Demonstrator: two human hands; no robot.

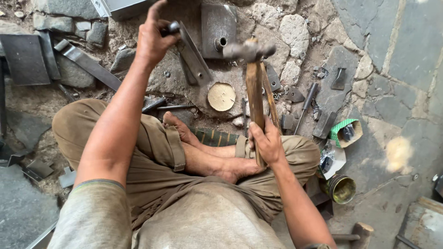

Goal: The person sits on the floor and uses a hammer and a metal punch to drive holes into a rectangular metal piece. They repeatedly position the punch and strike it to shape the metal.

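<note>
I sit cross-legged on a stone floor. My right hand (268,142) grips the wooden handle of a hammer (254,83), raised with its metal head up near the top centre. My left hand (154,37) is closed on a short metal rod or punch (171,28), held against a flat metal strip (196,57). That strip slants down to a round worn anvil block (221,97) set in the ground. My bare feet (184,133) lie just below the block.
Flat metal strips and plates (87,64) lie at the left. A grey metal plate with a hole (218,30) sits beyond the hammer. A screwdriver (305,105), small metal pieces, an open carton (345,131) and a round tin (340,188) are at the right.
</note>
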